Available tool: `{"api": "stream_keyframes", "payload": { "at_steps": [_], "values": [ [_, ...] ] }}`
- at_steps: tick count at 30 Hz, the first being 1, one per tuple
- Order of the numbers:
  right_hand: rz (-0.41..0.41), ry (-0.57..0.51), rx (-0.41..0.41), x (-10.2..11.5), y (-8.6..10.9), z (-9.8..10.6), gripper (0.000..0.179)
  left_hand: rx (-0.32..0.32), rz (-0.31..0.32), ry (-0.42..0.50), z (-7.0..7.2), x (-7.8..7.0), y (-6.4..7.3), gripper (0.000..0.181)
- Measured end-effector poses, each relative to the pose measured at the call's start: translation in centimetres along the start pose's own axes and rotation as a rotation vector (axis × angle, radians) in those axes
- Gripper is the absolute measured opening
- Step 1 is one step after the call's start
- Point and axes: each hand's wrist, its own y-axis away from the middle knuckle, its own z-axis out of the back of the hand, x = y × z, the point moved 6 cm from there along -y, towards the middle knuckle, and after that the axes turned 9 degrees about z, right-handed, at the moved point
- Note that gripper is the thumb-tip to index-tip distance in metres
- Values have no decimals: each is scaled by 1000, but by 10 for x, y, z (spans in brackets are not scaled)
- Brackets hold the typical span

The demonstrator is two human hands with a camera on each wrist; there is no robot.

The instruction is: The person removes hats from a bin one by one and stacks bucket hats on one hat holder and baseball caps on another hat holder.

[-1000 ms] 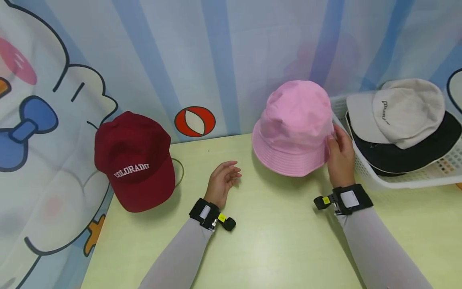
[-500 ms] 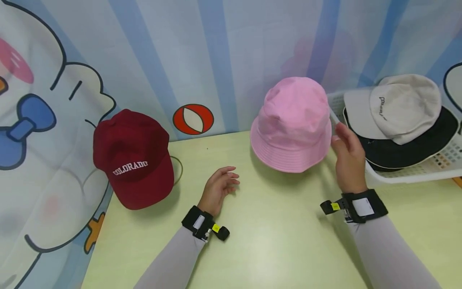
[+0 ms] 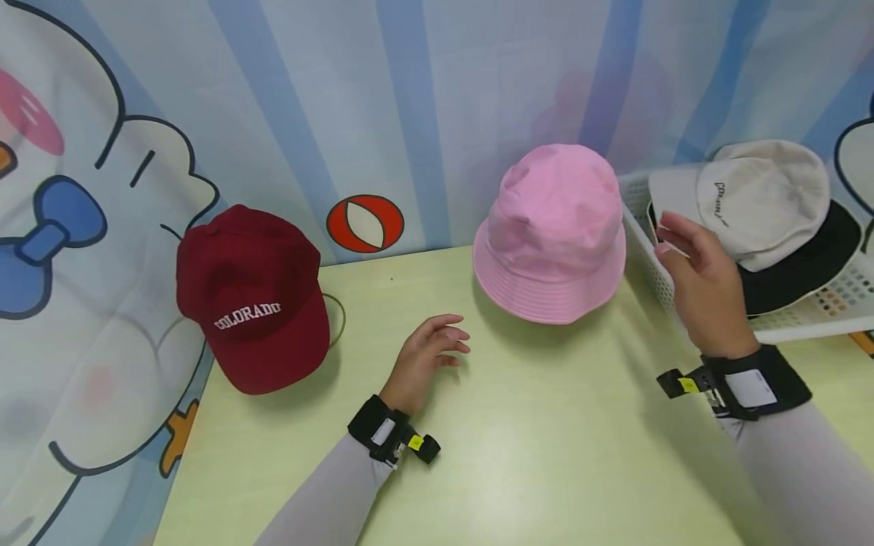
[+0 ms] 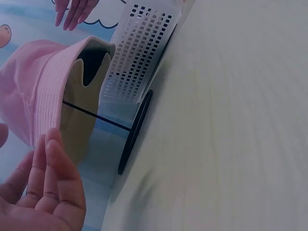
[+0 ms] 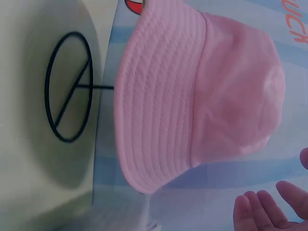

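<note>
maroon cap (image 3: 253,303): far left, unmoved.
left hand (image 3: 422,360): near centre above the table (image 3: 512,455), relaxed, grasping nothing.
pink bucket hat (image 3: 553,235): far right of centre, on a black stand (image 4: 132,134); it stays up unsupported, so it seems settled.
right hand (image 3: 710,292): has let go of the brim and shifted right; fingers loose, grasping nothing.
white basket (image 3: 812,329): far right, a pale cap (image 3: 771,205) over a black hat (image 3: 799,279).

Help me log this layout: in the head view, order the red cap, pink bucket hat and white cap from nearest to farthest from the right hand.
1. White cap: in the basket, partly behind the right hand.
2. Pink bucket hat: to that hand's left.
3. Red cap: far left, beyond the left hand.
</note>
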Motion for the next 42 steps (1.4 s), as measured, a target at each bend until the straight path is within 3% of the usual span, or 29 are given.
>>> {"api": "stream_keyframes", "payload": {
  "at_steps": [3, 5, 13, 20, 27, 30, 42],
  "values": [
    [7, 181, 73, 2, -8, 9, 49, 18, -19, -4, -7, -4, 2, 36],
    [-12, 225, 96, 1, -13, 15, 49, 24, -28, -11, -11, -6, 3, 35],
    [-107, 263, 147, -15, -41, 30, 53, 32, -37, -52, -18, -11, 2, 35],
    [-246, 363, 330, -36, -72, 39, 65, 39, -54, -47, -19, -11, 0, 45],
    [-198, 522, 404, -57, -97, 53, 72, 36, -53, -50, -22, -9, -3, 47],
    [-219, 579, 420, -68, -103, 58, 78, 31, -53, -54, -23, -9, -3, 46],
    [-234, 805, 569, -112, -106, 72, 92, 40, -39, -48, -27, -4, -7, 44]
  ]
}}
